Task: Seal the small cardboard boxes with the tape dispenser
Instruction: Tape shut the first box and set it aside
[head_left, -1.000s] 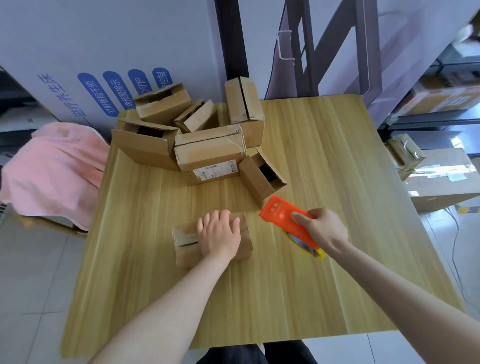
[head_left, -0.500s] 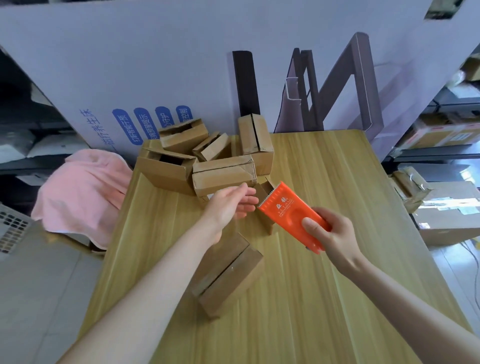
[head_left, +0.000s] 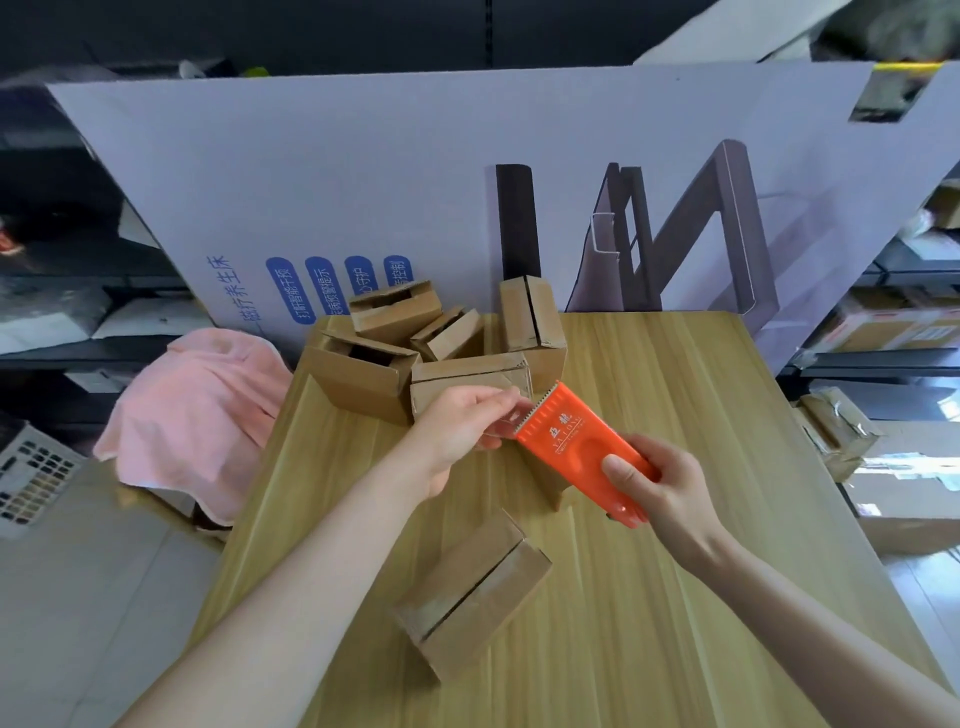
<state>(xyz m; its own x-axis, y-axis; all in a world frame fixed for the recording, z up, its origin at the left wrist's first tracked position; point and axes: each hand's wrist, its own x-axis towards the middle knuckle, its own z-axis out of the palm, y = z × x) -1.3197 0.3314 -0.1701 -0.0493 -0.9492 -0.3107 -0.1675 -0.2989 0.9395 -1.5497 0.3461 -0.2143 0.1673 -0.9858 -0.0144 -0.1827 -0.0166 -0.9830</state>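
We see a surface (head_left: 675, 597) of pale wood grain, smooth, with a faint sheen towards the right of the frame. The small box (head_left: 467, 592) at lower centre is plain brown cardboard, matt and a little fibrous, creased at its edges. The cluster of boxes (head_left: 363, 379) at upper centre is the same dull cardboard. The tape dispenser (head_left: 576, 447) at centre right is smooth, lightly glossy orange plastic; we cannot tell what its toothed edge is made of. The tape strip (head_left: 501, 427) at its tip is clear, shiny film. At the left, a pink cloth (head_left: 197, 405) looks soft and matt. The printed board (head_left: 389, 171) behind is matt card.
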